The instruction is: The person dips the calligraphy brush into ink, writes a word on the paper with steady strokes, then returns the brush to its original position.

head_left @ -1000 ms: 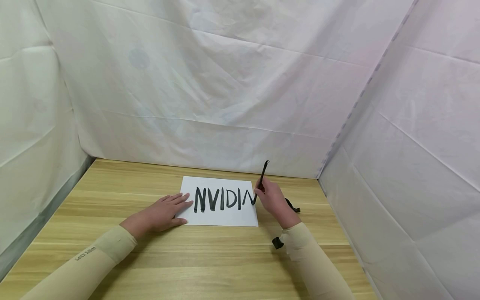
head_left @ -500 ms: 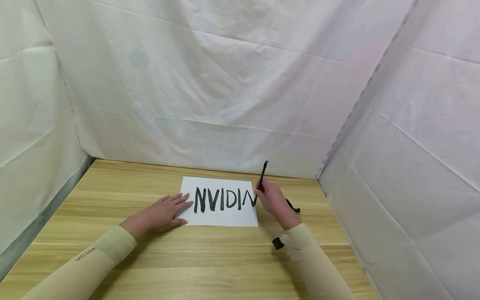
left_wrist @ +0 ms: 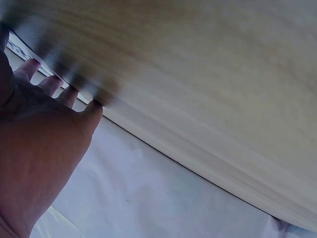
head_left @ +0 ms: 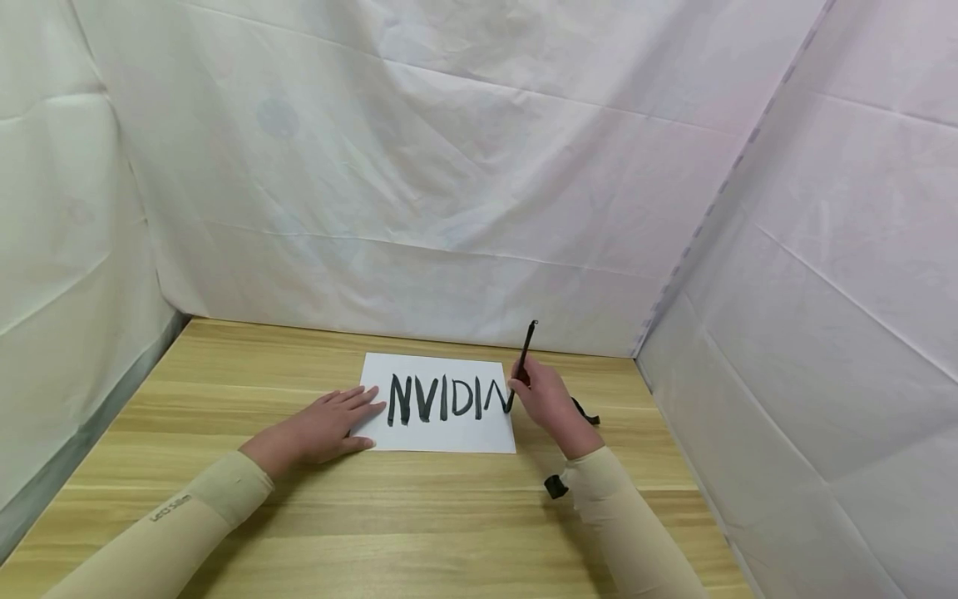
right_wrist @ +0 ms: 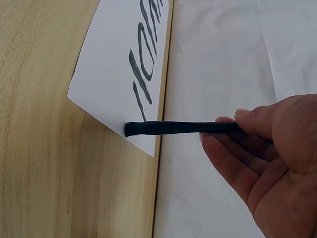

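A sheet of white paper (head_left: 449, 441) lies on the wooden table, bearing large black letters that read NVIDI and part of another letter. My left hand (head_left: 322, 428) rests at the paper's left edge with its fingers spread; in the left wrist view the fingers (left_wrist: 52, 84) are partly cut off. At the right edge, my right hand (head_left: 545, 401) pinches a black calligraphy brush (head_left: 526, 345) between thumb and fingers. The brush stands tilted, a small loop at its top end. In the right wrist view its dark bristles (right_wrist: 130, 129) touch the paper beside the last stroke.
White cloth (head_left: 419, 208) hangs behind the table and along both sides. The wooden table (head_left: 404, 532) extends around the paper. A black strap (head_left: 584, 412) shows at the right wrist, with a small black piece (head_left: 555, 486) by the sleeve.
The brush tip has slid very slightly toward the paper's near edge, lengthening the last stroke a little. My left hand and the paper have stayed in place.
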A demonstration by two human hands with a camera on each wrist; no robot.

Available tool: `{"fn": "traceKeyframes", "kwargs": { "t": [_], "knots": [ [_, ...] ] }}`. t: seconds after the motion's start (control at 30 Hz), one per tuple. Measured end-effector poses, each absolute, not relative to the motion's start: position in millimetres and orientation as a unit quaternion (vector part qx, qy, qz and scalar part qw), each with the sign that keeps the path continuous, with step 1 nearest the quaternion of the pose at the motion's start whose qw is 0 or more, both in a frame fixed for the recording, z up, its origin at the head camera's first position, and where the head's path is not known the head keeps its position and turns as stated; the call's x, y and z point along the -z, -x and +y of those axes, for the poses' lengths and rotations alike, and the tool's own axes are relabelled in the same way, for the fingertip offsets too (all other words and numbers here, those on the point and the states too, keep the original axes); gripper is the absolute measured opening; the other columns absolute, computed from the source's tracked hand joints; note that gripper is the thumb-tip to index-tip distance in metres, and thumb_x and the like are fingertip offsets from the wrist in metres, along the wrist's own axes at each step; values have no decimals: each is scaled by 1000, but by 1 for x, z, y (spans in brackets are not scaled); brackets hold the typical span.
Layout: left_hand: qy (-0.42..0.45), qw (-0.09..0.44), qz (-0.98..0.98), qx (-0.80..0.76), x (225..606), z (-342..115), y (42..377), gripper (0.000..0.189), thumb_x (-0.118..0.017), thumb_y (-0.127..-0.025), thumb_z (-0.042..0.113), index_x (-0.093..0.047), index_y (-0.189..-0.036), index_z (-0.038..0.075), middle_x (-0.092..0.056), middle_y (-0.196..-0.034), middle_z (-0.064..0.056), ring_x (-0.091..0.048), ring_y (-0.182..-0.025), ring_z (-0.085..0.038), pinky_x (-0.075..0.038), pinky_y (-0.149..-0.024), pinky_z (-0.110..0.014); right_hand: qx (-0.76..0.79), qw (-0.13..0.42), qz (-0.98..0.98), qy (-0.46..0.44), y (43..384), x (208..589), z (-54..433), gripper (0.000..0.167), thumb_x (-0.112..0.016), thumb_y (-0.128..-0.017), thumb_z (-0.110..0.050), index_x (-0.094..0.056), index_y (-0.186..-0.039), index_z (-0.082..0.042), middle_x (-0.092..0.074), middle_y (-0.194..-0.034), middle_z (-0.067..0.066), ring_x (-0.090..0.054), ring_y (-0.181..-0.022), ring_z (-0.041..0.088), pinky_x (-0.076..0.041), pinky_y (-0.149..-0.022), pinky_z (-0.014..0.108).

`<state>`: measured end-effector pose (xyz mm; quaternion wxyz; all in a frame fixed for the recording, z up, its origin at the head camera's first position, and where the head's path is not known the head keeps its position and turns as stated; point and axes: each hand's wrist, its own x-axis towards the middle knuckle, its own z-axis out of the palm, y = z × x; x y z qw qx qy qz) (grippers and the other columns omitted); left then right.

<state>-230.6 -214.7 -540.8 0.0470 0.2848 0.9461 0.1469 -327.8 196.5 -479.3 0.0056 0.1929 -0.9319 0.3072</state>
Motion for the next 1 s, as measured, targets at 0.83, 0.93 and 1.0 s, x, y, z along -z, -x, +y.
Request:
{"fn": "traceKeyframes", "kwargs": {
  "t": [0.83, 0.93, 1.0],
  "knots": [
    [-283, 47, 946, -153, 537, -215, 228, 68, -64, -113, 44, -49, -166, 5, -37, -174, -26, -33, -160, -53, -31, -124, -74, -490, 61, -862, -115, 336, 490, 186, 11, -69, -112, -13, -66, -119, -5, -75, -106, 11, -76, -99, 26, -65, -88, 45],
    [-283, 48, 946, -152, 537, -216, 228, 69, -63, -113, 45, -49, -166, 5, -37, -175, -25, -33, -160, -52, -31, -124, -73, -507, 57, -854, -105, 339, 495, 186, 13, -69, -112, -14, -66, -120, -3, -75, -108, 12, -76, -101, 28, -65, -93, 52],
    [-284, 48, 946, -152, 537, -216, 227, 69, -63, -113, 46, -49, -167, 5, -36, -175, -25, -33, -160, -52, -31, -125, -73, -510, 55, -852, -102, 340, 497, 185, 13, -69, -112, -13, -66, -120, -4, -75, -108, 12, -76, -102, 29, -64, -94, 54]
  ]
}}
